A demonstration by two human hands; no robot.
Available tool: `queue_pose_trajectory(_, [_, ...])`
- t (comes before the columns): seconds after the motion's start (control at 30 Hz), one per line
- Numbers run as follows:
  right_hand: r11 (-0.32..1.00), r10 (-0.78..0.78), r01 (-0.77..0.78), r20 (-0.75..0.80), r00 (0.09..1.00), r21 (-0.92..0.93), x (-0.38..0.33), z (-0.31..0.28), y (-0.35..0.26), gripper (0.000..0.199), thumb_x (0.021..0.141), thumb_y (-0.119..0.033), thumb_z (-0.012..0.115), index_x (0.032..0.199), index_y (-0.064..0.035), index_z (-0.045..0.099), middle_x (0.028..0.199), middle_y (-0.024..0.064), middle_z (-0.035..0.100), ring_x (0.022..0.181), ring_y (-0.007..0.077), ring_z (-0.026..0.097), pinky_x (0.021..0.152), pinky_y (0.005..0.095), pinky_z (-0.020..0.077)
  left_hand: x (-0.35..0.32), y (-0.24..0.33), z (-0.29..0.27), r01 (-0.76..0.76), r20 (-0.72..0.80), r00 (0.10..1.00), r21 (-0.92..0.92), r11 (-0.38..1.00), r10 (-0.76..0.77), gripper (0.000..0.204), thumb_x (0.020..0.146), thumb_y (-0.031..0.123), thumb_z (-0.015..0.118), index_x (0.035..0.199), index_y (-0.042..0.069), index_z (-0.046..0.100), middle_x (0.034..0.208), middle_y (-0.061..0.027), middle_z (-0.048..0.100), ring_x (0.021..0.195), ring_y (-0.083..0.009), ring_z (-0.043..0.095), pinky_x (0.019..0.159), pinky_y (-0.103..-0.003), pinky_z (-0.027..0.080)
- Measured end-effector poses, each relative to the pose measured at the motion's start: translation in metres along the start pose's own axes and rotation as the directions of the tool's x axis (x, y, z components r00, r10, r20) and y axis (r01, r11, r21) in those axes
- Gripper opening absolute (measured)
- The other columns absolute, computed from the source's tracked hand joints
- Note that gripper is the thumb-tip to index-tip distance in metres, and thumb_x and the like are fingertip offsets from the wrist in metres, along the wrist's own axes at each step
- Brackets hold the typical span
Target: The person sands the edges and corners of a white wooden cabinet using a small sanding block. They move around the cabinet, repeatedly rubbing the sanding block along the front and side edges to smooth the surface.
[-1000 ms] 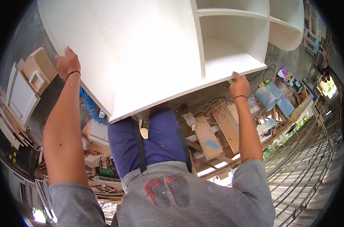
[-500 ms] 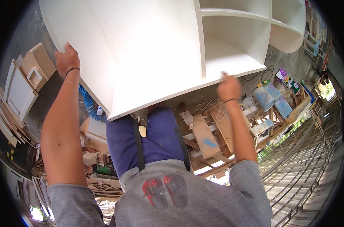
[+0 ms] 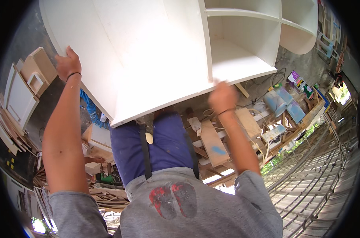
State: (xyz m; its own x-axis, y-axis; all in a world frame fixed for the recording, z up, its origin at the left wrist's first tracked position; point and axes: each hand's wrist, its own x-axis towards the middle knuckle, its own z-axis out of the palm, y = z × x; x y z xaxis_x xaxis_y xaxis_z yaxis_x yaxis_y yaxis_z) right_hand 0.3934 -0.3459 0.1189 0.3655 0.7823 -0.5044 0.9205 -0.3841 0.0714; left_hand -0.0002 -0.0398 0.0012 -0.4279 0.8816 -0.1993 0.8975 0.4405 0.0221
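Note:
A large white cabinet fills the upper middle, with open compartments toward its right and a rounded shelf end at the far right. My left hand is closed over the cabinet's left edge, fingers wrapped on the board. At the near edge, just below the upright divider, my right hand is curled shut and smeared by motion. Its fingertips meet the edge. Whatever it may hold is hidden by the blur.
Unpainted and white panels lean at the left, near a coiled blue hose. To the right, paint-stained cans stand beside boards and loose cable. Part of another person's arm shows at lower left.
My right hand has moved left along the cabinet's near edge, uncovering a thin wooden strip behind it. My left hand keeps its hold. Another person's arm has come into view at lower left.

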Motion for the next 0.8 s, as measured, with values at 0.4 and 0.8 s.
queue_pose_trajectory(0.4, [0.958, -0.177, 0.124, 0.194, 0.965, 0.261, -0.035, -0.01, -0.085, 0.02, 0.087, -0.015, 0.052, 0.096, -0.0071, 0.068, 0.084, 0.0165, 0.058, 0.083, 0.0351, 0.058, 0.069, 0.0445, 0.0504, -0.004, -0.002, 0.001, 0.0, 0.009, 1.0, -0.007, 1.0, 0.0, 0.067, 0.087, 0.054, 0.049, 0.123, -0.002, 0.051, 0.107, -0.0243, 0.065, 0.102, -0.0397, 0.063, 0.087, -0.048, 0.048])
queue_pose_trajectory(0.8, [0.987, -0.087, 0.079, 0.056, 0.995, 0.138, -0.023, 0.021, -0.025, 0.022, 0.087, -0.017, 0.053, 0.097, -0.0044, 0.068, 0.082, 0.0155, 0.058, 0.08, 0.0351, 0.057, 0.072, 0.0447, 0.0482, -0.003, 0.0, 0.001, -0.009, -0.006, 1.0, 0.003, 1.0, 0.009, 0.066, 0.087, 0.054, 0.05, 0.124, -0.002, 0.051, 0.11, -0.0249, 0.064, 0.105, -0.0398, 0.062, 0.089, -0.048, 0.048])
